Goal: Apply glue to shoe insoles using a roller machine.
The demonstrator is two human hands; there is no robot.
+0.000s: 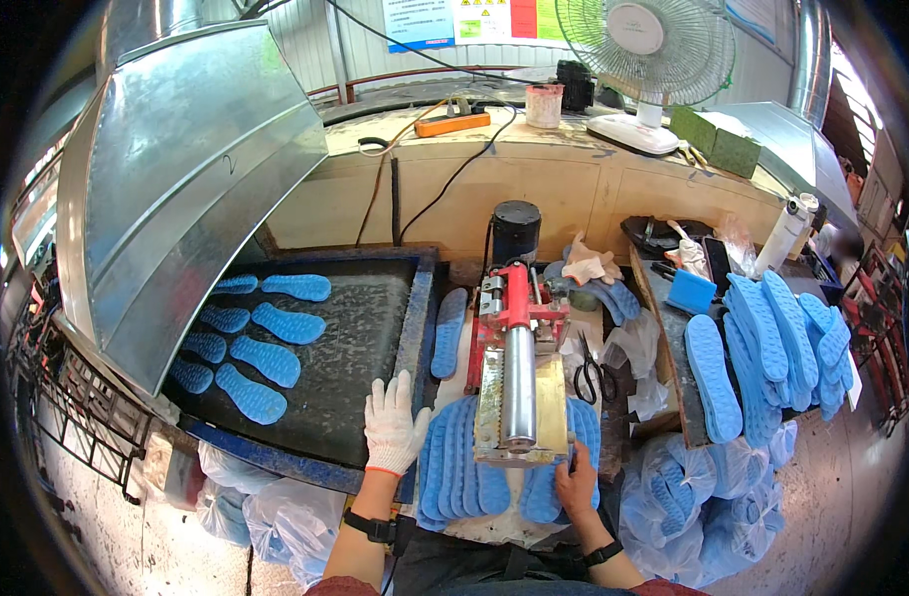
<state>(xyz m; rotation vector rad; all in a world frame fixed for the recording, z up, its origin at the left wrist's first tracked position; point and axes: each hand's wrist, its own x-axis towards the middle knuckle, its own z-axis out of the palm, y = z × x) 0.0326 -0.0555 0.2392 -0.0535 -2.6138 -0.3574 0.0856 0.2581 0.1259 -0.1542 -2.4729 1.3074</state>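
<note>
My left hand (394, 425), in a white knit glove, is open with fingers spread over the blue frame (416, 328) at the right edge of the black conveyor bed (360, 308). It holds nothing. My bare right hand (576, 482) is closed at the edge of a blue shoe sole (544, 497) in the right-hand stack; its fingertips are partly hidden. Just beyond it stands a red machine (517, 288) with a silver roller (520, 387) over a brass-coloured plate (551, 397). More blue soles (459, 467) stand in a row left of the roller.
Several blue soles (289, 324) lie on the conveyor bed, partly under a sheet-metal hood (196, 189). Black scissors (592, 370) lie right of the machine. A side table (673, 382) bears stacked soles (757, 328). Plastic bags (673, 497) sit below it. A fan (638, 60) stands behind.
</note>
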